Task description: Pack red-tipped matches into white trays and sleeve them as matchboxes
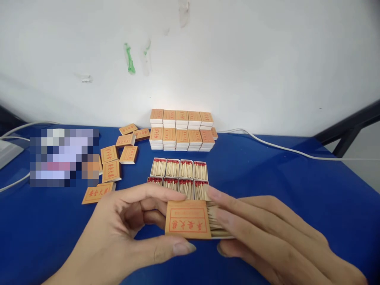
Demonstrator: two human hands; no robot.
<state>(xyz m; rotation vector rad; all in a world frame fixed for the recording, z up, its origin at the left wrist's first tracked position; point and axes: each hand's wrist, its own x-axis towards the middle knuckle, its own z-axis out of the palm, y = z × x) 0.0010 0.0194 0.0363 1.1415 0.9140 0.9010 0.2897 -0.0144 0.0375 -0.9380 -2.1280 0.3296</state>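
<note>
Between my hands is an orange matchbox sleeve (187, 219) with red characters, its tray of matches (218, 221) partly out on the right side. My left hand (130, 229) grips the sleeve by its long edges, thumb at the near side and index finger at the far side. On the right, my right hand (261, 233) has its fingers over the tray's matches and its thumb below the near edge. Just beyond lie two rows of open trays (179, 169) filled with red-tipped matches, the nearer row partly hidden by my hands.
Stacked matchboxes (181, 136) stand in rows near the white wall. Loose matchboxes (111, 170) are scattered at the left on the blue table (267, 174). A blurred item (62, 158) lies farther left. White cables (267, 144) run along the back.
</note>
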